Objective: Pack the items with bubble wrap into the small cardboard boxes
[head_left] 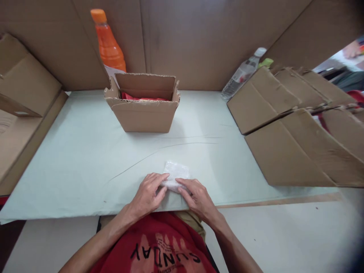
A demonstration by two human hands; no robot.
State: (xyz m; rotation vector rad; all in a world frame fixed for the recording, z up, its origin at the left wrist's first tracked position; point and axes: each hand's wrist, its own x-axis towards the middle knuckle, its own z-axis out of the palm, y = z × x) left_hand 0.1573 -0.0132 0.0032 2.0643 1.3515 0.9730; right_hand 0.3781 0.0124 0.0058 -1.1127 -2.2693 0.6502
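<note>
Plenty of bare pale table cover (85,159) lying open btwn the hands and the open cardboard box (143,102), w/ flattened cartons (295,132) crowding the right edge. Box contents (something red) are mostly hiding behind its wall. Left hand (148,193) and right hand (196,197) are both pressing fingertips onto the small white packet (176,174), near the front table edge, not closing round it.
</note>
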